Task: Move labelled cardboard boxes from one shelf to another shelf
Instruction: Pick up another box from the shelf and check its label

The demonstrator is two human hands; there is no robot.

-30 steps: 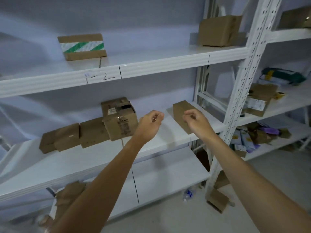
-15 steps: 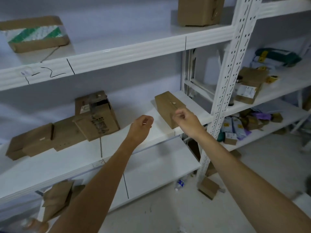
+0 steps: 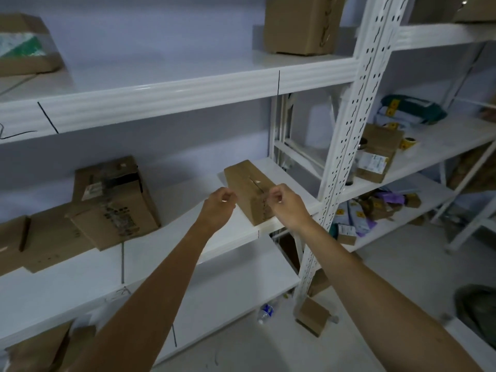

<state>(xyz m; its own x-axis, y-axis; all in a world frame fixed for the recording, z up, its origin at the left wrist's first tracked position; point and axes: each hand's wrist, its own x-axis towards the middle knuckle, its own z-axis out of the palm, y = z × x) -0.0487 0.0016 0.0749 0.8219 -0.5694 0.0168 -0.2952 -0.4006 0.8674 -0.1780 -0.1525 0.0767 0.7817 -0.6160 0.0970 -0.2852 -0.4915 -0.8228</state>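
Observation:
A small plain cardboard box (image 3: 245, 181) lies at the right end of the middle shelf (image 3: 185, 191), close to the front edge. My left hand (image 3: 218, 208) hovers just off the box's left side, fingers curled in with nothing in them. At the box's near right corner is my right hand (image 3: 285, 204), fingers also curled; whether it touches the cardboard is unclear. Further left on the same shelf stands a bigger labelled box (image 3: 115, 202) with a torn top, tilted against flat brown boxes (image 3: 48, 237).
A perforated white upright (image 3: 349, 130) stands right of the small box. The upper shelf carries a green-and-white taped box (image 3: 24, 47) and a large box (image 3: 300, 22). A labelled box (image 3: 375, 157) sits on the right rack. A water bottle (image 3: 265, 312) and small box (image 3: 312, 318) lie on the floor.
Both hands have moved forward and closer together, now flanking the small box. The view has shifted right and nearer to the shelf. No box has moved.

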